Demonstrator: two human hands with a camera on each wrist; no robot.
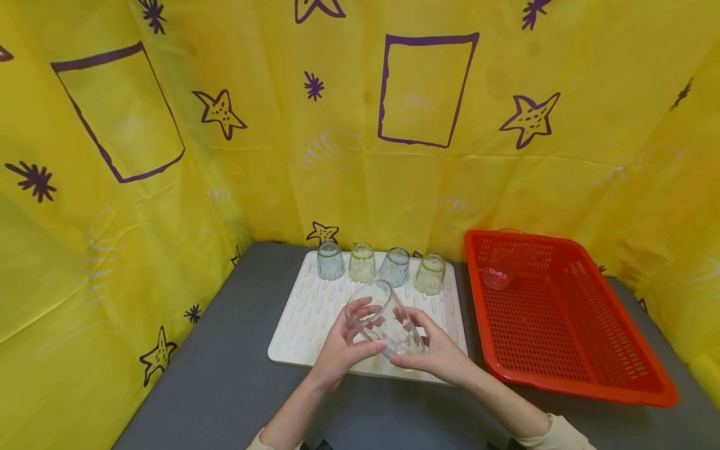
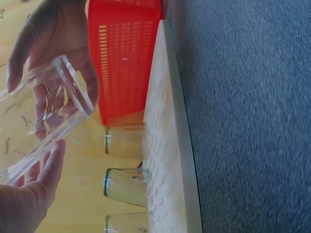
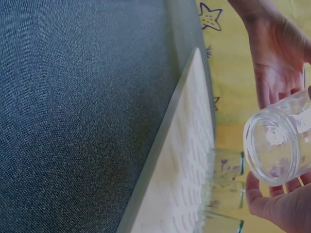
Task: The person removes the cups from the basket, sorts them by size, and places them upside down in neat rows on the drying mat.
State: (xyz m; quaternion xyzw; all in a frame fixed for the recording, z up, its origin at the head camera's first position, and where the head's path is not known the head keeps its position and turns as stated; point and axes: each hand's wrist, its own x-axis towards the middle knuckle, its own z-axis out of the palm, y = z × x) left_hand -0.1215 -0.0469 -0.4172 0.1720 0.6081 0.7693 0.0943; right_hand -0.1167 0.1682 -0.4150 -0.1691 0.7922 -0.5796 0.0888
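Observation:
A tall clear drinking glass [image 1: 396, 328] is held tilted in both hands over the white ridged tray [image 1: 295, 328]; its mouth points up and left. My left hand [image 1: 344, 345] holds it near the mouth, thumb in front and fingers behind. The right hand [image 1: 434, 351] grips it near the base from the other side. In the right wrist view the thick round base of the glass [image 3: 272, 145] faces the camera. Small tinted tumblers stand in a row at the tray's back, including a bluish one [image 1: 330, 262] and a yellowish one [image 1: 430, 276].
Right of the tray lies a red perforated plastic basket [image 1: 562, 387], with another clear glass [image 1: 497, 272] at its back left. A dark grey tabletop [image 1: 219, 362] runs beneath everything. Yellow patterned cloth [image 1: 349, 181] hangs behind and at both sides.

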